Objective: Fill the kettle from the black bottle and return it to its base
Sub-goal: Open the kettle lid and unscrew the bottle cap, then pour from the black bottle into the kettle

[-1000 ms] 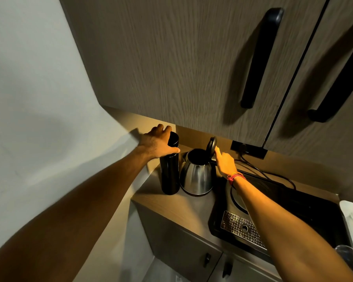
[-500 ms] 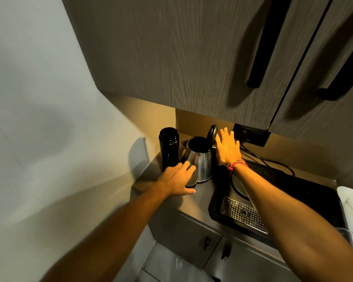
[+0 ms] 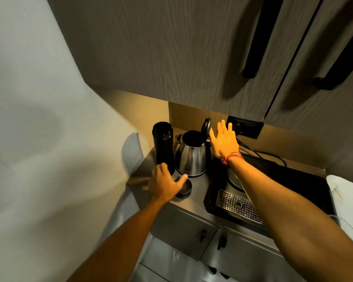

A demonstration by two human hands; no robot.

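The black bottle (image 3: 163,145) stands uncapped at the counter's back left corner. Its black cap (image 3: 184,191) lies on the counter in front of it. Right beside the bottle stands the steel kettle (image 3: 192,157), with its lid (image 3: 205,125) flipped up. My left hand (image 3: 165,185) hovers with fingers spread just above the cap, holding nothing. My right hand (image 3: 224,141), a red band on its wrist, is open and flat behind the raised lid, to the kettle's right.
A black induction hob (image 3: 283,186) with a perforated steel drip grate (image 3: 238,207) fills the counter's right side. Cables run to a wall socket (image 3: 244,127). Low wood cupboards with black handles (image 3: 253,47) hang overhead. A white cloth (image 3: 346,192) and a glass rim sit far right.
My left hand took the cap off the bottle, set it on the counter and has let go. My right hand spread open beside the lid. The view tilted and shifted.
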